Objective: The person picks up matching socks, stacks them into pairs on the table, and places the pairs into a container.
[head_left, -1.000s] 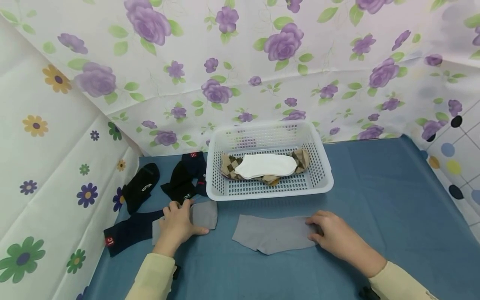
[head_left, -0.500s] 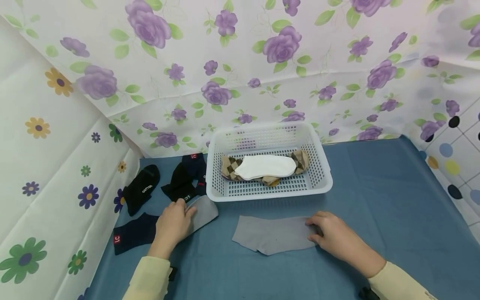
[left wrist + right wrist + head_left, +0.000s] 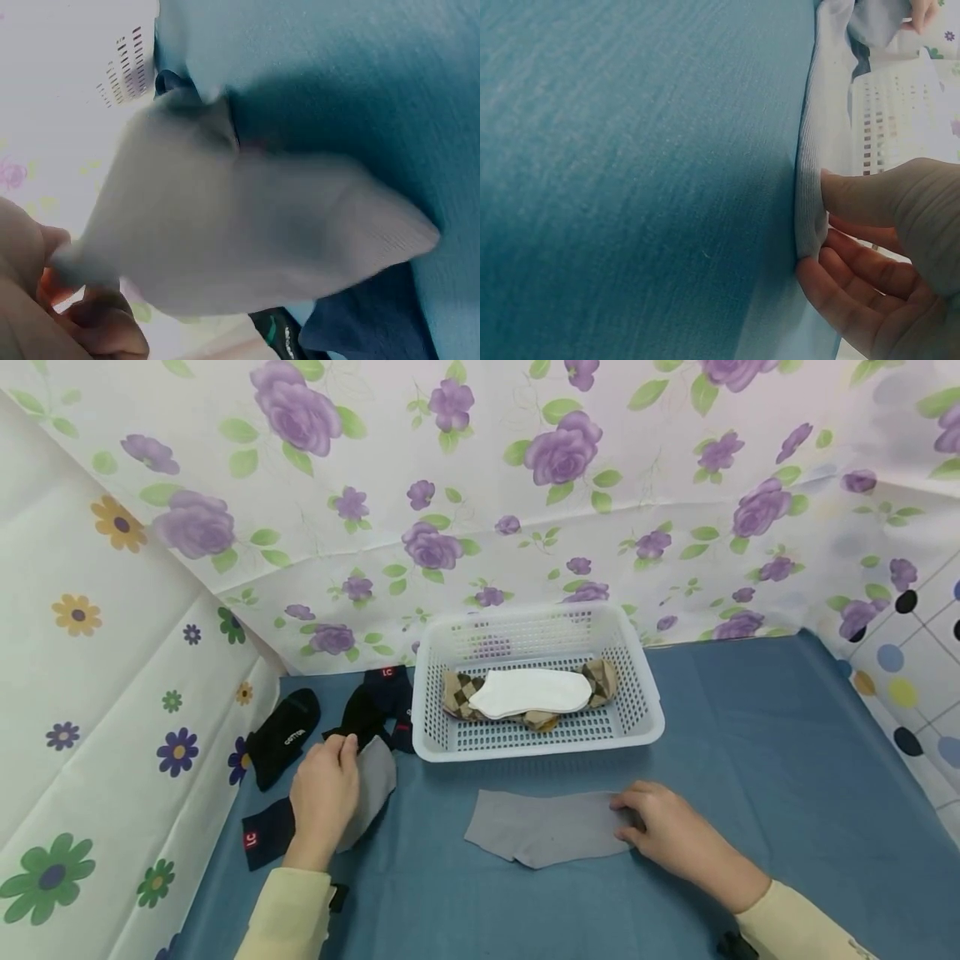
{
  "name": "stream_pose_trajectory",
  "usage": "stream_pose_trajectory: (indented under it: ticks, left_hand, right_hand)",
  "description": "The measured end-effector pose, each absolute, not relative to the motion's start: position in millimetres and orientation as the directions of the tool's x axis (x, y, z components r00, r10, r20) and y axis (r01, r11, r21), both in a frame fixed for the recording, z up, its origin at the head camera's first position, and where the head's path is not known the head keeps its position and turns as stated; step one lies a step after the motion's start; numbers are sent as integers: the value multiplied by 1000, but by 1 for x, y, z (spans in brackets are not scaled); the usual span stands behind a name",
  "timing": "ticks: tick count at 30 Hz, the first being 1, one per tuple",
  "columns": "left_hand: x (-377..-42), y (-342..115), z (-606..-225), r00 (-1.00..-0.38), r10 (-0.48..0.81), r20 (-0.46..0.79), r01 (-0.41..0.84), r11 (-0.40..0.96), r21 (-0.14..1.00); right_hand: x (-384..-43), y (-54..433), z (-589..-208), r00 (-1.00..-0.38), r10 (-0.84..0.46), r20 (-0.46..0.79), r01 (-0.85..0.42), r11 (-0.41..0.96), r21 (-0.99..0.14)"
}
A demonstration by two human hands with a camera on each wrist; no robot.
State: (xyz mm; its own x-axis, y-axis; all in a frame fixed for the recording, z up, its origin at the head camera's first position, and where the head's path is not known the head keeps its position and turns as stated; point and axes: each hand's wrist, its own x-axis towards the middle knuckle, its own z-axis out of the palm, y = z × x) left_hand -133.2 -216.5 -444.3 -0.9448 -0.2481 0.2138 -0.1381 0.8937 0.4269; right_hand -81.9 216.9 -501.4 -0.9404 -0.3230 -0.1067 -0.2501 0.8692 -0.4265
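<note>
My left hand pinches one end of a grey sock, which hangs down at the hand's right side in the head view. In the left wrist view that lifted sock is blurred, gripped by a corner between thumb and fingers. A second grey sock lies flat at the table's middle. At its ribbed cuff, my right hand holds the edge between thumb and bent fingers. Beneath and beside the left hand lies a dark navy sock with a red label, partly hidden.
A white perforated basket stands at the back, with a white sock on checkered brown socks inside. Black socks and dark socks lie left of it. Floral cloth hangs behind the blue tabletop.
The left hand has taken hold of the left grey sock, lifted it and drawn it leftward; the sock has swung from lying flat to hanging. The right hand and its sock stay put.
</note>
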Motion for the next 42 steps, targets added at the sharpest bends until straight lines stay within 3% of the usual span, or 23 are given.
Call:
stream_pose_trajectory:
  ticks: [2,5,9,18,30,38,42]
  left_hand:
    - [-134,-218,-445,-955,-256,147,-177,896,408]
    - [-134,-220,-448,-972,-228,-56,-233,910,342]
    - [-132,-220,-454,-951,-145,-273,-226,929,292]
    - [-127,-206,-464,-943,4,-332,-117,931,345]
    - [-117,-197,-439,-957,129,-258,-7,883,470]
    - [-108,-178,-392,-979,201,23,183,831,525]
    - [-103,-166,-374,-970,229,83,231,755,613]
  right_hand:
    - [-82,217,-502,-940,-324,-103,-253,869,-425]
    - [-83,217,-502,-941,-323,-102,-253,869,-426]
    - [-83,217,-502,-940,-326,-101,-255,867,-428]
    - [-83,217,-502,-941,-324,-93,-260,874,-411]
    - [-81,216,-502,-941,-324,-95,-259,874,-411]
    - [-81,215,-500,-938,-332,-105,-268,881,-388]
    - [-82,215,-497,-936,-336,-106,-277,886,-372]
